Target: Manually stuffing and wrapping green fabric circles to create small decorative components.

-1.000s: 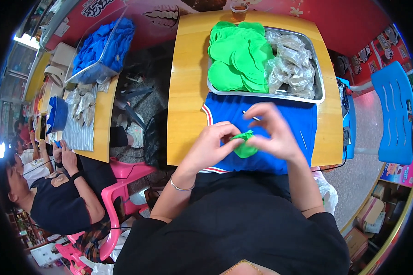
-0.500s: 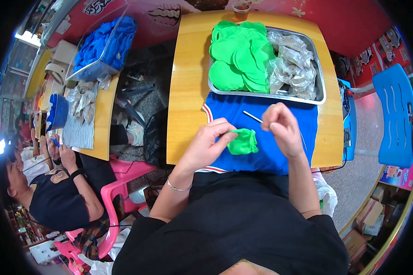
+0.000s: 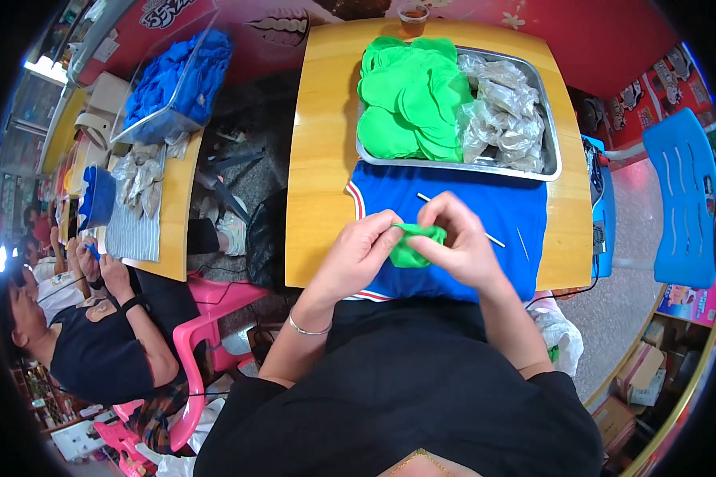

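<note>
Centrally, a crumpled green cloth piece (image 3: 410, 245) pinched between left hand (image 3: 359, 256) and right hand (image 3: 456, 242), both grips clamped on it, held over a blue cloth (image 3: 517, 208) on the table (image 3: 320, 151), metal tray (image 3: 550, 143) of green pieces in the upper middle of the frame.

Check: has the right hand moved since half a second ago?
Yes. The right hand has dropped away from the metal tray, closing onto the green cloth piece.
</note>
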A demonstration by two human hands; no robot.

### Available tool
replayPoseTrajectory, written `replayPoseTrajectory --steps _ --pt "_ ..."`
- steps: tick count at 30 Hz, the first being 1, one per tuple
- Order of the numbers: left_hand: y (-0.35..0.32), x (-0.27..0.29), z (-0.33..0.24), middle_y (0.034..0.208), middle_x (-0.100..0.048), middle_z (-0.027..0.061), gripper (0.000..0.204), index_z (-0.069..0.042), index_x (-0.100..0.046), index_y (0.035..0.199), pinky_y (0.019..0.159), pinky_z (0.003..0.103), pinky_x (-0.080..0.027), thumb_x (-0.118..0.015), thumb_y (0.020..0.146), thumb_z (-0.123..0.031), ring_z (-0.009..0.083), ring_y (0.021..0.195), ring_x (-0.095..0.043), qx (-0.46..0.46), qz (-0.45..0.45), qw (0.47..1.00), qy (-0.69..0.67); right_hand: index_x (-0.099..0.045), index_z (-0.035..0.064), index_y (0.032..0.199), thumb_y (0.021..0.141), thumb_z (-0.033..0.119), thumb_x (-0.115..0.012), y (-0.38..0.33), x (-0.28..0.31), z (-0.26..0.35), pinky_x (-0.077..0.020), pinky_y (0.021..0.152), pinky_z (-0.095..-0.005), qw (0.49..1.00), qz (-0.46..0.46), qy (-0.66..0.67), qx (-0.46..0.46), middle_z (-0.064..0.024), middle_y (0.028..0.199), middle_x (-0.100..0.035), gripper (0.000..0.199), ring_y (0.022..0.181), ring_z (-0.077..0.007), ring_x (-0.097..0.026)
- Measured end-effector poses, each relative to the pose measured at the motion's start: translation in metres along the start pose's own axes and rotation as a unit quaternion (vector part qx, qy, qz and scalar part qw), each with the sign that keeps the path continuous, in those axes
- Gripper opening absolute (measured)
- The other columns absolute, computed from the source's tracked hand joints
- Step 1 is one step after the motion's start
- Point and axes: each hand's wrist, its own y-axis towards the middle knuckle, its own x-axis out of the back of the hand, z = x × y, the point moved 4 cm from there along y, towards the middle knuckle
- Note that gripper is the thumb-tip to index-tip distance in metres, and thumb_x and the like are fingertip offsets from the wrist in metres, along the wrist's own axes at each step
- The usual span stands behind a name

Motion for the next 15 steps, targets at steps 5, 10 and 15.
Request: replayPoseTrajectory --steps 5,10,15 --pt "0.004 -0.025 0.015 0.068 -0.044 -0.0026 0.016 -0.005 -0.047 0.085 0.054 0.022 -0.035 -0.047 0.095 -0.018 0.0044 0.062 -0.041 0.004 -0.132 0.972 -0.193 -0.041 0.0073 0.075 0.072 -0.006 -0.057 -0.001 -0.01 -0.007 -0.036 0.056 -0.0186 0.998 -0.033 -0.053 0.015 0.0021 0.074 -0.046 0.021 0.066 -0.0032 -0.042" --pt "-0.003 -0.005 0.025 0.068 -0.052 -0.0023 0.02 -0.006 -0.049 0.083 0.048 0.017 -0.038 -0.049 0.095 -0.023 0.0019 0.056 -0.047 0.002 -0.275 0.926 -0.259 -0.045 0.0076 0.078 0.072 -0.007 -0.052 -0.005 0.023 -0.018 -0.0358 0.054 -0.0184 0.99 -0.072 0.1 0.068 0.0025 0.072 -0.043 0.017 0.064 -0.005 -0.043" --pt "-0.002 -0.003 0.01 0.067 -0.057 0.0015 0.019 -0.004 -0.051 0.082 0.048 0.02 -0.04 -0.052 0.093 -0.019 0.0043 0.057 -0.052 -0.085 -0.279 0.942 -0.163 -0.043 0.0081 0.106 0.079 0.004 -0.063 0.0 0.004 -0.013 -0.0464 0.068 -0.0228 0.981 -0.059 0.186 -0.008 -0.004 0.099 -0.047 0.034 0.088 -0.0093 -0.05"
